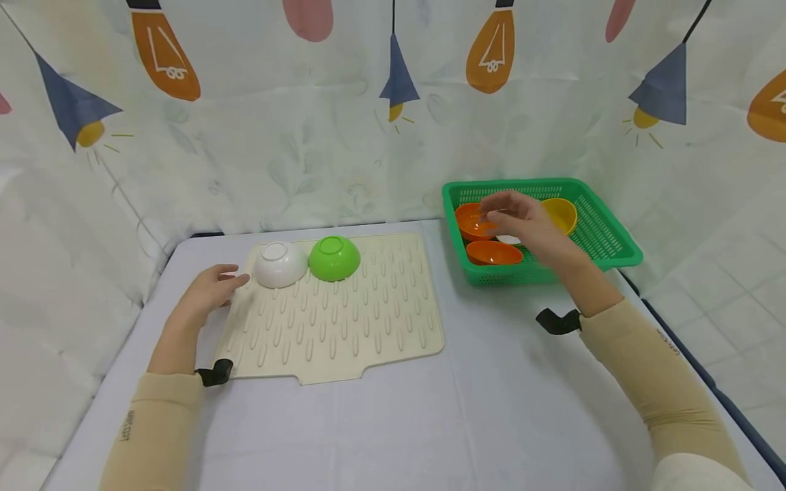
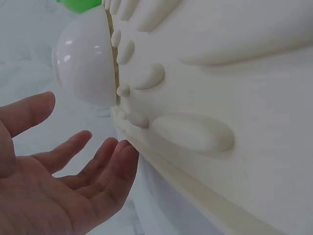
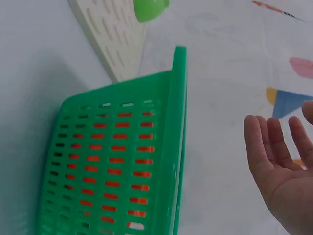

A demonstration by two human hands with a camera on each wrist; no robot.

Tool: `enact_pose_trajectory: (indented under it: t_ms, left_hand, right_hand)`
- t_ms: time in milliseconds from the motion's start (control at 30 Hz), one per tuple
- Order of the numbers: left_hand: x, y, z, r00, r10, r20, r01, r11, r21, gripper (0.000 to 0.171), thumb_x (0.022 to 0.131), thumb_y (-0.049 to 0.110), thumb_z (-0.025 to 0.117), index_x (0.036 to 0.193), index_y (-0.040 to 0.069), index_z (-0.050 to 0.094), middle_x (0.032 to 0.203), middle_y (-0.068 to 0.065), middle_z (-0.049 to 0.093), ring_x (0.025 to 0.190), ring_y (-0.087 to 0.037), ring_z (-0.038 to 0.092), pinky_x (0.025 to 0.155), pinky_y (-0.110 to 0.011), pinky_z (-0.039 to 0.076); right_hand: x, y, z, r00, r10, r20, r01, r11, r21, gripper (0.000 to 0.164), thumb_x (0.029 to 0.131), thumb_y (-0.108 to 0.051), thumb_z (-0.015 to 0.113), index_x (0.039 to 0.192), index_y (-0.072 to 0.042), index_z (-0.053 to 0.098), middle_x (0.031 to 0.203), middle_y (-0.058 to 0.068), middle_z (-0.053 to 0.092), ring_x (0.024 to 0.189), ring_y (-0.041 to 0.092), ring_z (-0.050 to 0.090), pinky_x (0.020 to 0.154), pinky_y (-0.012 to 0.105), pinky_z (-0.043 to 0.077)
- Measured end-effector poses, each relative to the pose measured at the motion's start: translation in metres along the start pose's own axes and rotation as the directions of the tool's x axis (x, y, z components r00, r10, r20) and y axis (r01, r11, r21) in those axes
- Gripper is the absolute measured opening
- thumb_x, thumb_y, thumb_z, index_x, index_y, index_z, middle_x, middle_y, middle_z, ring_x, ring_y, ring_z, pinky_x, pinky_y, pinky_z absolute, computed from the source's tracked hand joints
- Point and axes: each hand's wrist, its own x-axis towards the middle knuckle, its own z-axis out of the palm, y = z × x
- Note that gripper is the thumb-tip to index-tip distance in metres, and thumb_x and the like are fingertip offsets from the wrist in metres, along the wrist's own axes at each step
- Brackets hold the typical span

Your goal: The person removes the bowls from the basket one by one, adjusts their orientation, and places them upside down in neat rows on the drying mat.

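My left hand (image 1: 211,292) is at the left edge of the cream ridged drying mat (image 1: 368,320), its fingers relaxed near the white bowl (image 1: 280,264) and holding nothing. That bowl stands upside down at the mat's back left, beside an upturned green bowl (image 1: 334,258). Over on the right, my right hand (image 1: 522,221) hovers above the green basket (image 1: 614,232), fingers loosely bent with nothing between them. Inside the basket lie an orange bowl (image 1: 469,219), a second orange bowl (image 1: 493,253), a yellow bowl (image 1: 561,213) and a white piece mostly hidden by the hand.
A white cloth (image 1: 393,436) covers the table. Behind it hangs a curtain (image 1: 344,136) printed with lamps and bulbs, close to the back of the basket. The table's dark right edge (image 1: 706,378) runs beside the right forearm.
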Motion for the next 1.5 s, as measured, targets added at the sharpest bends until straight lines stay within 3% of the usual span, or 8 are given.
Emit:
enact_pose_trajectory:
  t_ms: [267,433,633,833,1000,1167,1333,1500]
  left_hand:
    - [0.01,-0.019,-0.007,0.997,0.0,0.074,0.002,1.0,-0.022,0.066,0.11,0.025,0.043,0.158,-0.011,0.016,0.155,-0.038,0.028,0.135,-0.049,0.042,0.097,-0.041,0.053]
    - [0.02,-0.031,-0.01,0.996,0.004,0.094,-0.002,1.0,-0.022,0.063,0.104,0.007,0.05,0.156,-0.013,0.022,0.154,-0.037,0.032,0.126,-0.038,0.052,0.085,-0.026,0.056]
    - [0.027,-0.037,-0.014,0.993,0.02,0.113,-0.017,0.999,-0.03,0.065,0.098,0.0,0.062,0.154,-0.013,0.031,0.152,-0.035,0.038,0.106,-0.014,0.062,0.085,-0.027,0.057]
    - [0.03,-0.033,-0.017,0.991,0.011,0.132,-0.012,1.0,0.01,0.067,0.096,-0.001,0.064,0.152,-0.015,0.031,0.151,-0.036,0.039,0.114,-0.026,0.061,0.087,-0.031,0.058]
    - [0.032,-0.033,-0.018,0.991,0.0,0.131,-0.004,1.0,0.03,0.066,0.096,0.0,0.065,0.152,-0.015,0.032,0.149,-0.035,0.041,0.108,-0.021,0.062,0.086,-0.03,0.058]
    - [0.034,-0.034,-0.019,0.99,-0.002,0.138,0.0,1.0,0.012,0.067,0.096,0.0,0.065,0.152,-0.014,0.032,0.149,-0.034,0.04,0.106,-0.018,0.062,0.086,-0.03,0.058]
    - [0.034,-0.033,-0.019,0.989,-0.008,0.146,0.008,1.0,0.003,0.068,0.096,-0.001,0.066,0.152,-0.014,0.032,0.149,-0.034,0.04,0.105,-0.019,0.062,0.086,-0.031,0.058]
    - [0.033,-0.032,-0.02,0.987,-0.027,0.156,0.029,1.0,-0.005,0.069,0.096,-0.001,0.066,0.153,-0.014,0.03,0.15,-0.034,0.039,0.103,-0.017,0.062,0.086,-0.031,0.059]
  right_hand:
    - [0.002,0.001,-0.036,0.994,0.076,-0.082,-0.078,0.997,-0.024,0.041,0.105,-0.03,0.061,0.138,-0.006,0.056,0.136,0.014,0.055,0.121,0.03,0.059,0.091,0.029,0.057]
    - [0.006,0.006,-0.059,0.982,0.151,-0.11,-0.145,0.988,0.059,0.042,0.104,-0.029,0.061,0.14,-0.008,0.054,0.138,0.015,0.051,0.126,0.035,0.055,0.093,0.031,0.056]
    - [0.01,0.014,-0.084,0.97,0.204,-0.134,-0.185,0.972,0.142,0.036,0.106,-0.023,0.06,0.138,-0.007,0.051,0.132,0.01,0.053,0.118,0.025,0.06,0.091,0.029,0.057]
    - [0.016,0.014,-0.101,0.934,0.29,-0.211,-0.29,0.956,0.032,0.043,0.107,-0.029,0.055,0.143,-0.008,0.046,0.138,0.01,0.052,0.12,0.022,0.058,0.102,0.034,0.051]
    - [0.021,0.012,-0.116,0.872,0.355,-0.336,-0.421,0.895,-0.148,0.064,0.107,-0.041,0.048,0.159,-0.007,0.031,0.16,0.02,0.031,0.144,0.034,0.037,0.114,0.043,0.04]
    - [0.025,0.018,-0.133,0.822,0.423,-0.381,-0.526,0.821,-0.222,0.079,0.106,-0.049,0.046,0.163,-0.003,0.017,0.167,0.022,0.013,0.15,0.043,0.022,0.115,0.055,0.035]
    - [0.031,0.034,-0.149,0.805,0.504,-0.312,-0.588,0.745,-0.313,0.084,0.105,-0.044,0.049,0.16,0.008,0.01,0.165,0.032,0.006,0.146,0.054,0.019,0.108,0.065,0.038]
    - [0.034,0.043,-0.151,0.78,0.591,-0.206,-0.621,0.688,-0.375,0.079,0.108,-0.026,0.047,0.154,0.018,0.0,0.159,0.041,0.005,0.142,0.058,0.023,0.108,0.06,0.041]
